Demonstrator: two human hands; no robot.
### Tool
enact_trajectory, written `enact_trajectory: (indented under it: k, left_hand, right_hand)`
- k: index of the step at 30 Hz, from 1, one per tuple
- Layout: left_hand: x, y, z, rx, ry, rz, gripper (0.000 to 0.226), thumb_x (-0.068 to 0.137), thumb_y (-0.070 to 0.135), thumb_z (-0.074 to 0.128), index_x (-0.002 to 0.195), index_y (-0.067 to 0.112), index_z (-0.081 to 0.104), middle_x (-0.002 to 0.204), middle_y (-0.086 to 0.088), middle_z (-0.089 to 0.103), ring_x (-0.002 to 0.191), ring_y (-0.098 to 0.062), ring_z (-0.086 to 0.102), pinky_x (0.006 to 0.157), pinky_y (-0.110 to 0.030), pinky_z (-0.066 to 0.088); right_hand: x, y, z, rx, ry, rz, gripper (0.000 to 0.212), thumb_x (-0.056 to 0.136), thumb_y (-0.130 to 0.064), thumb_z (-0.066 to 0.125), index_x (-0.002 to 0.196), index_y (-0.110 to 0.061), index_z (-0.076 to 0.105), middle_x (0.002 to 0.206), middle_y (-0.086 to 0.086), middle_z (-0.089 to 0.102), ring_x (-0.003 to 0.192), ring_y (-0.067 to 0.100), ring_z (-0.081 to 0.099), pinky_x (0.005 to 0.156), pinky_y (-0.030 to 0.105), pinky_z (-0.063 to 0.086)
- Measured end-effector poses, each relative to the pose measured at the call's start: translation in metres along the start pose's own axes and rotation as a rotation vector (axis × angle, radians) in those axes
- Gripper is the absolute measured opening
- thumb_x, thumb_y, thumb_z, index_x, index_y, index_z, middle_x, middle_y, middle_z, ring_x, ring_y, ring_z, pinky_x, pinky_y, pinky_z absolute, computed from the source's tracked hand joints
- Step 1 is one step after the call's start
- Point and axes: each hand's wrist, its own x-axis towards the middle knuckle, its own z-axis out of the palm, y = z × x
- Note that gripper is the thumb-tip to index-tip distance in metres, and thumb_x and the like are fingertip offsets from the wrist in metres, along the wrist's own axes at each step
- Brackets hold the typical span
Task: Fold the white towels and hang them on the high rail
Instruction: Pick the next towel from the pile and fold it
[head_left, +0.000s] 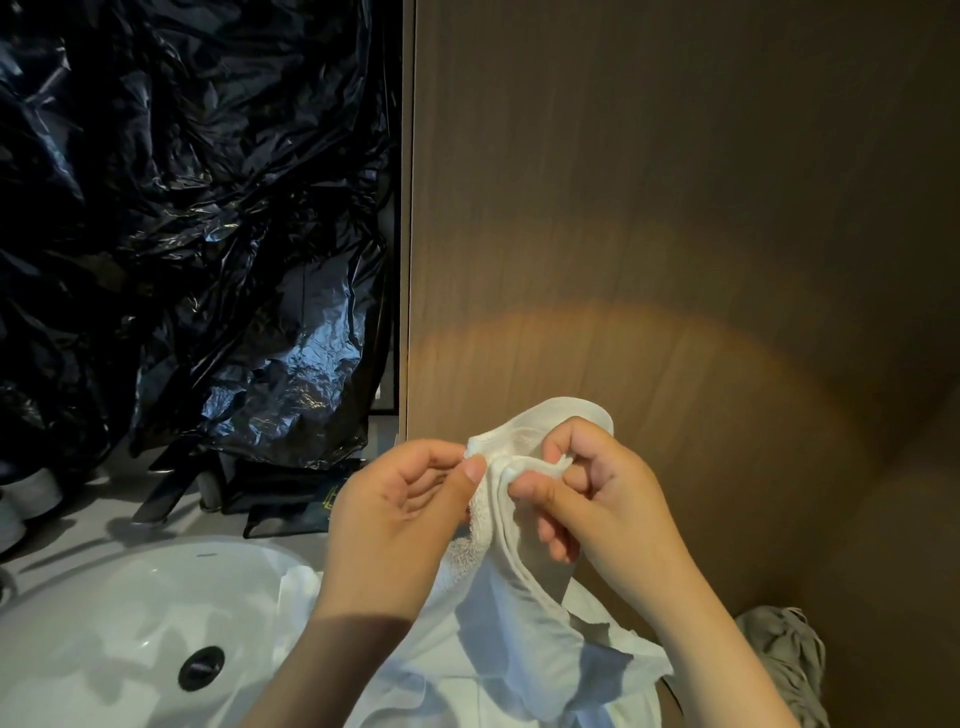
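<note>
The sink (104, 639) lies low on the left. Right of the sink and above its rim hangs the towel (519, 618); its long axis runs straight down from the top hem. Both grips clamp this hem and nearly touch. The left grip (400, 499) pinches it nearer the sink, and the right grip (608, 499) curls round it farther away. I judge they must next slide apart along the hem.

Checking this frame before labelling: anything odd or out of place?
Yes: crumpled black plastic sheeting covers the area behind the sink, odd for a washroom. The white towel, pinched by left hand and right hand, spills over the sink rim. No rail in view.
</note>
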Motion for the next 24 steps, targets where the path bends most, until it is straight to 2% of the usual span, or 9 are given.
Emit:
enact_trajectory:
  k: [2,5,8,12,14,16,18,22,24]
  left_hand:
    - [0.001,0.002,0.000,0.012,0.006,0.019,0.008,0.085,0.010,0.066,0.081,0.009,0.073,0.069,-0.010,0.072,0.062,-0.024,0.066,0.062,-0.029,0.058]
    - [0.003,0.006,-0.001,0.056,-0.020,0.052,0.007,0.085,0.012,0.067,0.081,0.011,0.073,0.071,-0.009,0.072,0.069,-0.033,0.066,0.067,-0.039,0.056]
    - [0.002,0.007,-0.001,0.049,-0.044,0.040,0.008,0.083,0.017,0.067,0.081,0.012,0.074,0.072,-0.007,0.073,0.070,-0.029,0.068,0.068,-0.038,0.058]
    - [-0.001,0.006,-0.001,0.034,-0.089,0.010,0.026,0.068,0.033,0.071,0.086,0.015,0.074,0.079,-0.007,0.074,0.074,-0.028,0.070,0.072,-0.035,0.060]
    - [-0.001,0.006,0.001,0.039,-0.070,0.004,0.025,0.065,0.027,0.077,0.087,0.016,0.074,0.078,-0.004,0.075,0.071,-0.026,0.070,0.069,-0.032,0.060]
    - [0.000,0.005,0.003,0.080,-0.030,0.028,0.016,0.070,0.014,0.080,0.085,0.017,0.074,0.075,-0.004,0.074,0.067,-0.031,0.067,0.068,-0.037,0.057]
    - [0.001,0.003,0.004,0.106,-0.001,0.055,0.018,0.075,0.004,0.076,0.083,0.020,0.074,0.075,-0.007,0.072,0.068,-0.036,0.063,0.068,-0.039,0.055]
    - [0.007,0.003,-0.004,0.165,0.023,0.114,0.022,0.077,0.004,0.075,0.082,0.025,0.074,0.076,-0.003,0.072,0.066,-0.021,0.064,0.063,-0.020,0.054]
    - [0.008,0.003,-0.010,0.188,0.033,0.125,0.023,0.078,0.004,0.074,0.084,0.027,0.074,0.077,0.001,0.072,0.066,-0.015,0.065,0.063,-0.015,0.054]
  right_hand:
    - [0.000,-0.003,0.001,0.002,0.037,-0.043,0.028,0.074,-0.044,0.075,0.077,-0.026,0.054,0.049,0.007,0.060,0.038,0.017,0.049,0.042,0.024,0.041]
    - [0.001,-0.005,0.003,-0.009,0.066,-0.069,0.028,0.075,-0.045,0.075,0.077,-0.026,0.055,0.049,0.008,0.060,0.039,0.016,0.050,0.042,0.023,0.041]
    - [0.001,-0.003,0.003,-0.030,0.085,-0.064,0.028,0.075,-0.045,0.075,0.077,-0.026,0.055,0.051,0.008,0.061,0.039,0.016,0.052,0.043,0.022,0.042]
    - [0.000,0.000,0.003,-0.045,0.104,-0.050,0.028,0.074,-0.047,0.074,0.078,-0.026,0.055,0.051,0.009,0.061,0.040,0.016,0.052,0.043,0.021,0.041]
    - [0.000,0.000,0.004,-0.052,0.101,-0.051,0.026,0.074,-0.047,0.072,0.078,-0.027,0.056,0.051,0.009,0.062,0.040,0.015,0.052,0.043,0.021,0.041]
    - [0.000,-0.001,0.004,-0.067,0.085,-0.053,0.024,0.075,-0.047,0.071,0.079,-0.029,0.056,0.052,0.008,0.063,0.041,0.014,0.053,0.044,0.021,0.042]
    - [0.000,-0.003,-0.001,-0.107,0.051,-0.059,0.022,0.078,-0.047,0.070,0.081,-0.029,0.059,0.055,0.006,0.065,0.043,0.014,0.055,0.045,0.022,0.045]
    - [-0.006,-0.009,-0.030,-0.326,-0.001,-0.055,0.027,0.088,-0.054,0.058,0.090,-0.028,0.064,0.060,0.004,0.067,0.047,0.015,0.062,0.047,0.024,0.050]
    - [-0.012,-0.010,-0.050,-0.451,-0.002,-0.003,0.029,0.091,-0.057,0.050,0.091,-0.032,0.065,0.062,0.001,0.068,0.050,0.015,0.064,0.049,0.023,0.051]
